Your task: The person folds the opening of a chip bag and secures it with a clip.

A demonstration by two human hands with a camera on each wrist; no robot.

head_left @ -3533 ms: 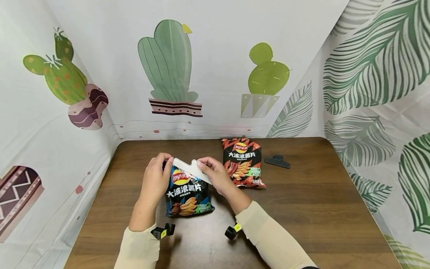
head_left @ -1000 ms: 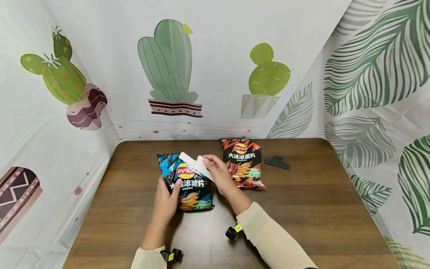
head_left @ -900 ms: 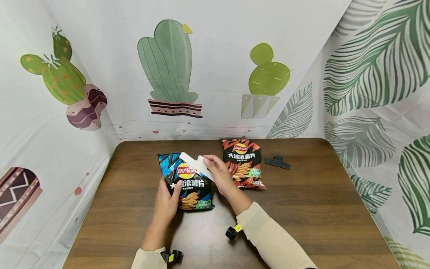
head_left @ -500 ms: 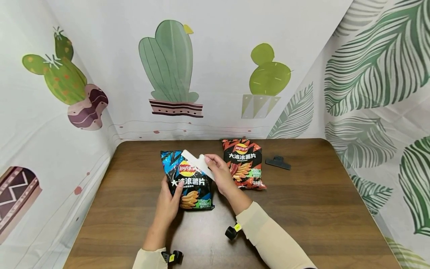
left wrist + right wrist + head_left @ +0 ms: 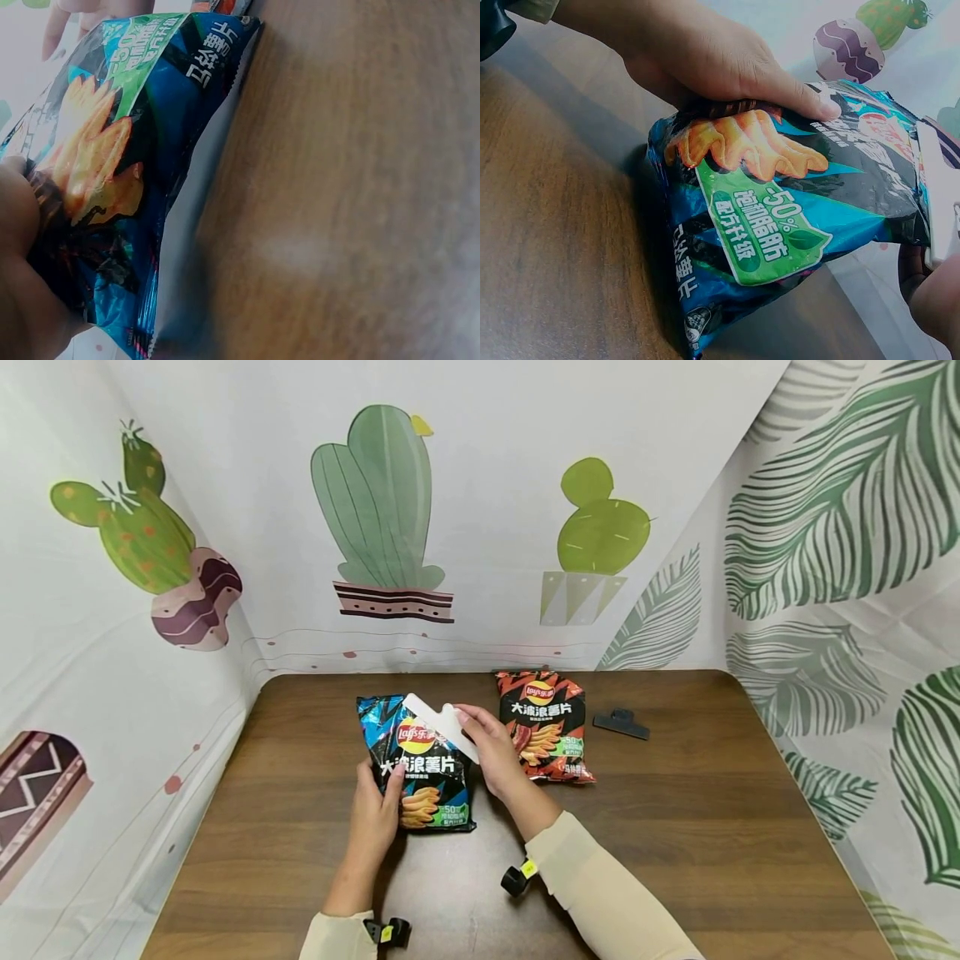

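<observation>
My left hand grips a blue and black Lay's chip bag by its left side, thumb across the front. In the right wrist view that thumb lies flat over the printed chips. My right hand pinches a white bag clip by its tab. The clip lies slantwise across the bag's upper right corner, at the edge of the film in the right wrist view. The blue corner at the upper left sticks out past it. Fingers behind the bag are hidden.
A red and black Lay's bag lies right behind my right hand. To its right is a black bag clip on the brown wooden table. A white cloth printed with cacti hangs behind the table's far edge.
My left hand has moved from the bag's upper left corner down to its left side, exposing that corner. My right hand stays on the clip. Over the last second the bag has shifted only slightly.
</observation>
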